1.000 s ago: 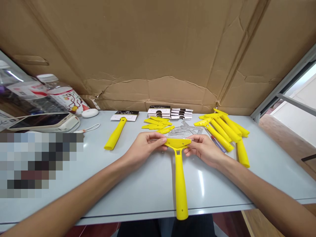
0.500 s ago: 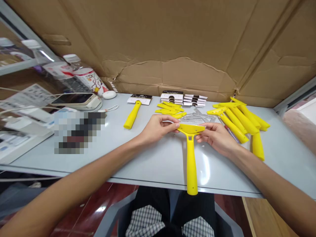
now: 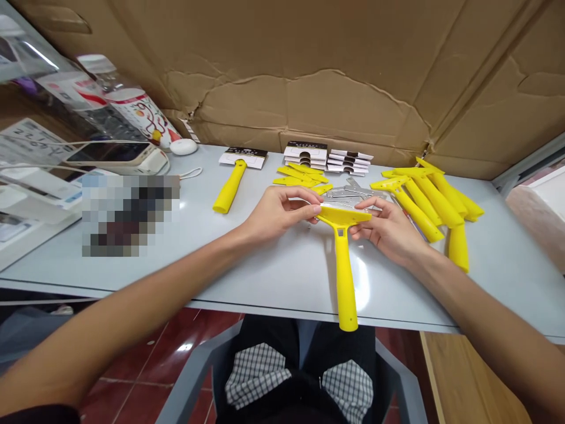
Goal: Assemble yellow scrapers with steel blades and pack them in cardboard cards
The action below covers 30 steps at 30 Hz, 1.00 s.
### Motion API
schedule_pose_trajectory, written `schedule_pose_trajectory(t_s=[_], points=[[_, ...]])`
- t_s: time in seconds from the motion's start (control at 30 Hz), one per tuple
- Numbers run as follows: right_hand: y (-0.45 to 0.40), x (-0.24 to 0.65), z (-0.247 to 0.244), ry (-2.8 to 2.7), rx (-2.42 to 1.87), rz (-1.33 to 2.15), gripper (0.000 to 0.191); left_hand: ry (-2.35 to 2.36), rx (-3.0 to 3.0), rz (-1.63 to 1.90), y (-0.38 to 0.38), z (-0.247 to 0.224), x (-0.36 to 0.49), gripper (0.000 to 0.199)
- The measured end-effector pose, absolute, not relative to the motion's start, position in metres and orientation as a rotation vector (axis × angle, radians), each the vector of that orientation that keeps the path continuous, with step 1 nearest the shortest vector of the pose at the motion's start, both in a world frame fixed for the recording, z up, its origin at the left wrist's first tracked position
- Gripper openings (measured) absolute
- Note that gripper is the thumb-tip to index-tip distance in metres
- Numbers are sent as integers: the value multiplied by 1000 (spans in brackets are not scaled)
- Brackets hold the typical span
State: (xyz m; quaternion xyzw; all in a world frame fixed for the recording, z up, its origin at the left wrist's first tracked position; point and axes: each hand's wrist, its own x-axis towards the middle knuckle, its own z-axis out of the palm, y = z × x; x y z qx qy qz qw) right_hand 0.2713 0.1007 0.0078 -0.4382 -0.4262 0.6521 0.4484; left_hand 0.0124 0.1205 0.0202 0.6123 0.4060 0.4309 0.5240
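As our left hand (image 3: pixel 277 214) and right hand (image 3: pixel 394 231) flank the yellow plastic T-shaped tool (image 3: pixel 345 277), fingers (image 3: pixel 312 210) clamp its wide end.
Steadying seems the step; the next move calls for even pressure.

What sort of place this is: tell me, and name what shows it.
Probably a makeshift handwork desk: a yellow scraper is held over its front edge, loose metal blades lie just beyond, and stacked printed cards sit farther back.
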Motion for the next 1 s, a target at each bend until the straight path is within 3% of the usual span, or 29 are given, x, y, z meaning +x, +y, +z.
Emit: schedule_pose_trajectory(t_s=[0.5, 0.73, 0.87, 1.0], points=[[102, 268, 9, -999, -1035, 1612, 36, 1097, 1425, 987, 121, 19, 12, 35], [103, 270, 8, -1018, -1053, 1589, 38, 817, 1111, 1107, 121, 10, 17, 35], [103, 269, 7, -1005, -1064, 1568, 44, 797, 951, 998, 118, 7, 23, 17], [102, 266, 7, -995, -1078, 1586, 38, 871, 970, 956, 115, 5, 25, 15]])
